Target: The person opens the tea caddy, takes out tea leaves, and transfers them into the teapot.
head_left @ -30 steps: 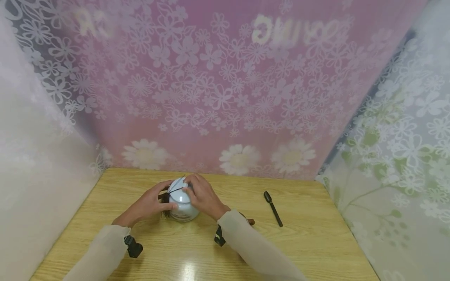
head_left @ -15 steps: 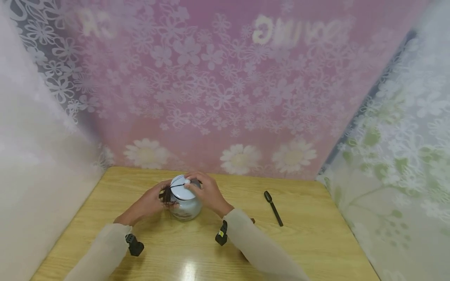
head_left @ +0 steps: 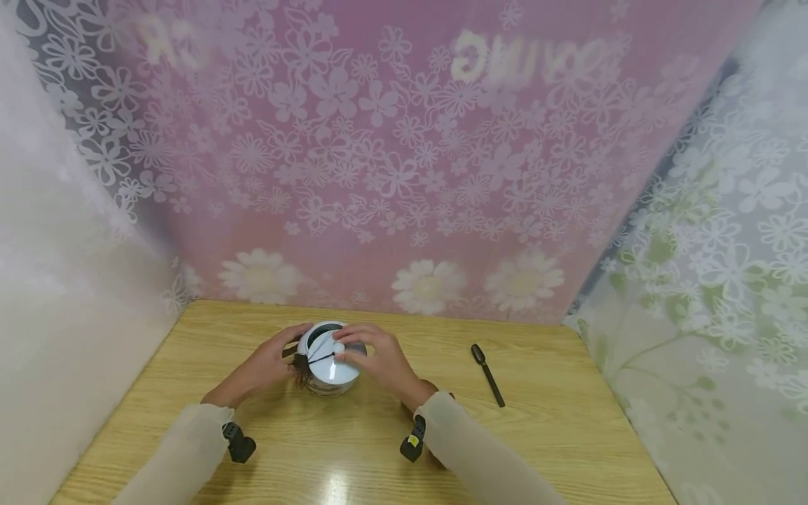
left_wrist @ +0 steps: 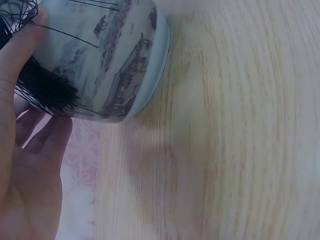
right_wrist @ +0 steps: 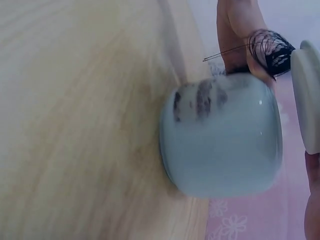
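Observation:
A pale porcelain jar (head_left: 327,388) with a painted building and trees stands on the table; its decoration shows best in the left wrist view. My left hand (head_left: 268,365) holds the jar's left side, thumb in front and fingers behind. A dark tassel (left_wrist: 50,90) of thin threads hangs by that thumb. My right hand (head_left: 381,361) pinches the knob of the white lid (head_left: 339,372), with a dark cord running across its top. In the right wrist view, a gap separates the lid (right_wrist: 306,95) from the jar body (right_wrist: 220,140). The jar's dark opening shows behind the lid.
A black spoon (head_left: 487,375) lies on the wooden table (head_left: 555,421) to the right. Something brown (head_left: 428,387) lies partly hidden beneath my right forearm. Flower-patterned cloth (head_left: 404,175) stands behind the table and along both sides.
The lid has come up off the jar and shifted toward me, uncovering the opening at the back. My right hand has moved slightly right and nearer; the left stays at the jar.

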The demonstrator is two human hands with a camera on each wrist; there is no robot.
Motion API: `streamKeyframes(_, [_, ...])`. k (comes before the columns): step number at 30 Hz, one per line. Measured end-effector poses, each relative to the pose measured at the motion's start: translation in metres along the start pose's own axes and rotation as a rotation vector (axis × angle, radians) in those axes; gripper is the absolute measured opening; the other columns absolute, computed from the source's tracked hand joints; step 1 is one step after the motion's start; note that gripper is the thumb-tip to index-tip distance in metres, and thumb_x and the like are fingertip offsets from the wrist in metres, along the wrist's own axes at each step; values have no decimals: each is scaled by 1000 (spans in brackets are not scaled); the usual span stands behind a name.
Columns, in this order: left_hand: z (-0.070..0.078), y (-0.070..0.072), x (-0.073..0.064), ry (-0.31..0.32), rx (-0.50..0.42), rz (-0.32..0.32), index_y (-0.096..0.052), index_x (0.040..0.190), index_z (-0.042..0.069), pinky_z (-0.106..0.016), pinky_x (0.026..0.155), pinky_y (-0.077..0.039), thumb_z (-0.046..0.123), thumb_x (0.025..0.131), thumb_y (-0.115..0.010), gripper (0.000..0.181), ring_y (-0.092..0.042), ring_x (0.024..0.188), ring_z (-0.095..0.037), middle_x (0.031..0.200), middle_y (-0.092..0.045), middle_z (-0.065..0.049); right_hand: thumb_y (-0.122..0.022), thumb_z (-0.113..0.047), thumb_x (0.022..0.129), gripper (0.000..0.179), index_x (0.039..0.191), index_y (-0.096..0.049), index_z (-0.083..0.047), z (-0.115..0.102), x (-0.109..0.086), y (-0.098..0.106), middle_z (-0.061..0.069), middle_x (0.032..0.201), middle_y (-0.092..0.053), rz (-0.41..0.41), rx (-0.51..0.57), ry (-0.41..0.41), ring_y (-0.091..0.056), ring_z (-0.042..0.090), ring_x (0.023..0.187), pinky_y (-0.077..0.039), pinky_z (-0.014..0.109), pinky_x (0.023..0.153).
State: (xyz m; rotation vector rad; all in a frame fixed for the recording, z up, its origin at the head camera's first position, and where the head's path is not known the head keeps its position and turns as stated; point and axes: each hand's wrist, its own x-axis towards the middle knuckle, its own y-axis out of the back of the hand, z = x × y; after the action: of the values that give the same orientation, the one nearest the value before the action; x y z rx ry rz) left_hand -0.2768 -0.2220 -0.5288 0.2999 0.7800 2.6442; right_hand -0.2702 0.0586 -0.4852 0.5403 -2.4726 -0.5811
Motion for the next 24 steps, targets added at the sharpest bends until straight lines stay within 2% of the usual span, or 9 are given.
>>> streamKeyframes(3, [0, -1, 0, 6, -14, 1, -32, 171, 4, -65, 118, -50, -5, 103, -67, 77, -40, 155, -55, 175, -32, -27, -87, -25, 96, 29, 124, -84, -22, -3, -10, 0, -9, 139, -74, -14, 43, -20, -62, 13, 139, -52, 41, 121])
streamKeyframes(5, [-1, -2, -1, 10, -13, 9, -32, 171, 5, -65, 118, -50, -4, 102, -68, 78, -40, 155, -55, 175, -32, -26, -87, -26, 96, 27, 123, -84, -24, -6, -16, -1, -11, 139, -74, -29, 82, -36, -61, 12, 139, -49, 42, 124])
streamKeyframes(11, [-2, -2, -2, -25, -4, 38, -36, 170, 4, -66, 119, -49, 12, 104, -76, 77, -41, 155, -55, 173, -36, -27, -85, -29, 97, 24, 121, -85, -24, -10, -37, -4, -11, 138, -74, -80, 178, -82, -62, 12, 138, -47, 41, 126])
streamKeyframes(14, [-3, -2, -3, -49, 24, 50, -37, 169, 4, -67, 118, -49, 18, 105, -76, 77, -43, 154, -54, 172, -38, -27, -85, -32, 98, 24, 121, -85, -26, -9, -49, -8, -13, 137, -74, -104, 179, -137, -62, 10, 137, -51, 37, 122])
streamKeyframes(18, [-3, -2, -3, -45, 49, 69, -39, 169, 6, -68, 118, -49, 21, 104, -77, 77, -46, 153, -52, 171, -41, -24, -87, -36, 96, 24, 119, -85, -29, -5, -64, -12, -16, 134, -75, -127, 152, -197, -63, 8, 135, -50, 35, 122])
streamKeyframes(24, [-3, -3, -2, -26, 24, 56, -37, 170, 6, -66, 121, -48, 23, 104, -78, 79, -43, 155, -51, 173, -38, -23, -88, -35, 94, 24, 116, -86, -25, 5, -85, -17, -13, 131, -77, -169, 145, -226, -65, 8, 131, -48, 31, 122])
